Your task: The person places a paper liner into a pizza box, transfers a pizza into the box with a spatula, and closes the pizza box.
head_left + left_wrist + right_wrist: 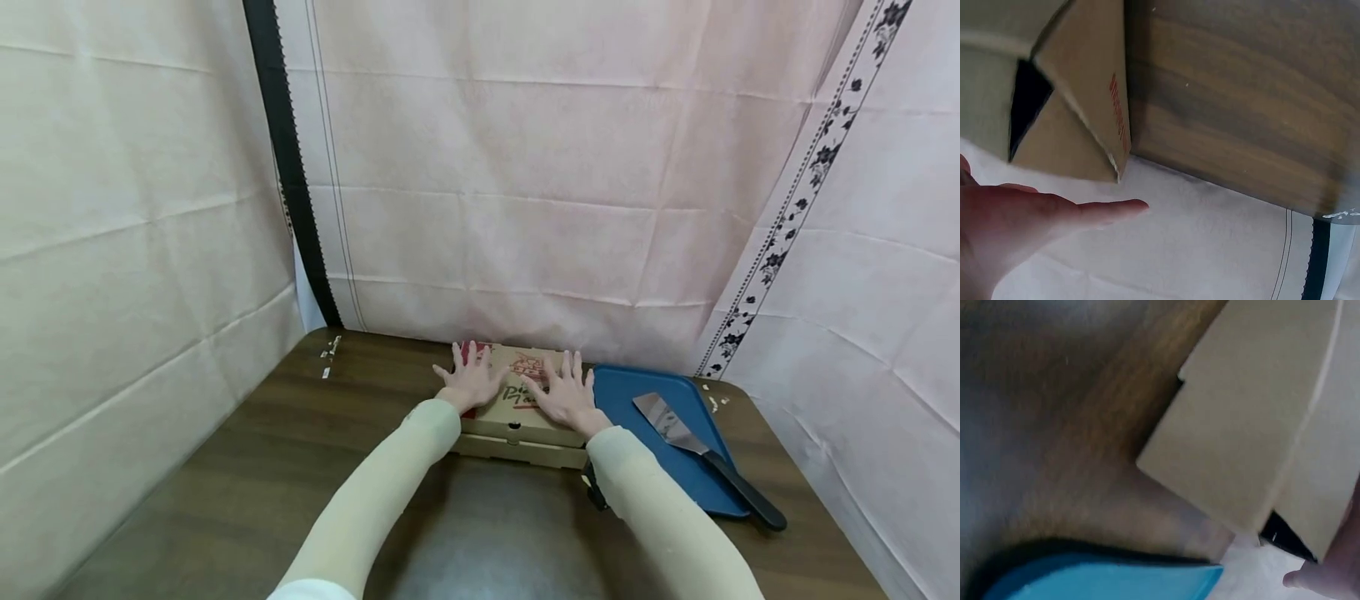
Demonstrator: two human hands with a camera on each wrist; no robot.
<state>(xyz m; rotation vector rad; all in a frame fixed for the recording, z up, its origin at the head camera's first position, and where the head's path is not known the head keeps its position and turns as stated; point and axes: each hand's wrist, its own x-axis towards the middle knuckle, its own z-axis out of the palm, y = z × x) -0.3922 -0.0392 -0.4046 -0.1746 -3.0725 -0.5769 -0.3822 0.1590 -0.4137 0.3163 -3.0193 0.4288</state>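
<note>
A brown cardboard pizza box (517,435) with red print lies near the back edge of the table. Its front shows an upper and a lower layer, and dark gaps open at the corners in both wrist views. My left hand (474,383) rests on the left part of the lid with its fingers straight and spread. On the right part lies my right hand (564,397), its fingers also spread and pointing away from me. Only the side of the left hand (1029,212) shows in the left wrist view, close to the box's corner.
Right of the box lies a blue tray (626,392). A metal spatula (671,423) with a black handle rests across it, the handle reaching past the tray's near edge. Pale cloth (525,167) hangs behind and at both sides of the brown table (247,483).
</note>
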